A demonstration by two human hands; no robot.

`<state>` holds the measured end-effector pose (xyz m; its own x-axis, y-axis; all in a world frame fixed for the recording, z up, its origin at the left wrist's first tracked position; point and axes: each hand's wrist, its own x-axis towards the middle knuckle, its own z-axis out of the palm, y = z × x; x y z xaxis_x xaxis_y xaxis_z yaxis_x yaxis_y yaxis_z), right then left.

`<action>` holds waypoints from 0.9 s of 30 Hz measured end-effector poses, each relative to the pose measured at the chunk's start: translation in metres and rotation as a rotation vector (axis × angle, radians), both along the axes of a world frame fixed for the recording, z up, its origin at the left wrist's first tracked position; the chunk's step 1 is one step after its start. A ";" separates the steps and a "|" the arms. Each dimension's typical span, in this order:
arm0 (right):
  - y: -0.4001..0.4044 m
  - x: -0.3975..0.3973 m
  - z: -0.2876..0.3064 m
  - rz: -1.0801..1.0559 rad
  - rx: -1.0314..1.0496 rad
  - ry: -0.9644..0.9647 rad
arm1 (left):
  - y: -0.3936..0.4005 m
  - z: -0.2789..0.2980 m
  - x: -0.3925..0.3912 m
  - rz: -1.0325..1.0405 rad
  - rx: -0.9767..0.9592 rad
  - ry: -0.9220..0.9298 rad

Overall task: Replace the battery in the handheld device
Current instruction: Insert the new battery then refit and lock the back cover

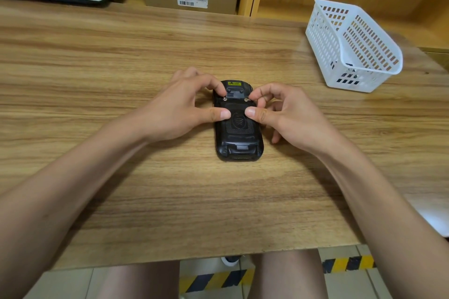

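Head view: the handheld device [238,126] lies face-down on the wooden table [121,60]. Left hand [179,107] and right hand [279,114] each pinch a metal latch; thumbs press the battery cover [239,128]. Turn both latches evenly before lifting.

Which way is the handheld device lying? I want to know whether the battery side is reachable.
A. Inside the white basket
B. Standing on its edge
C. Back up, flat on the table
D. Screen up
C: the handheld device lies flat on the table, its ribbed back cover and two metal latches facing up.
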<state>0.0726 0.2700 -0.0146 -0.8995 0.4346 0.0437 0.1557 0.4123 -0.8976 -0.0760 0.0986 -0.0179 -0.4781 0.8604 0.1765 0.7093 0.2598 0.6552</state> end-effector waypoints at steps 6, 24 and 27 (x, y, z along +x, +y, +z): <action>0.000 0.000 -0.001 0.012 -0.009 -0.001 | 0.001 0.000 0.001 0.018 -0.011 -0.010; 0.003 0.000 -0.003 0.019 -0.020 -0.002 | 0.000 -0.006 0.020 0.207 0.080 -0.062; 0.003 0.002 -0.004 0.024 -0.017 0.011 | 0.000 -0.007 0.021 0.202 0.082 -0.052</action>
<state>0.0744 0.2732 -0.0184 -0.9093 0.4134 0.0468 0.1355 0.4007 -0.9061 -0.0550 0.0986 -0.0249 -0.6497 0.7298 0.2127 0.6129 0.3374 0.7145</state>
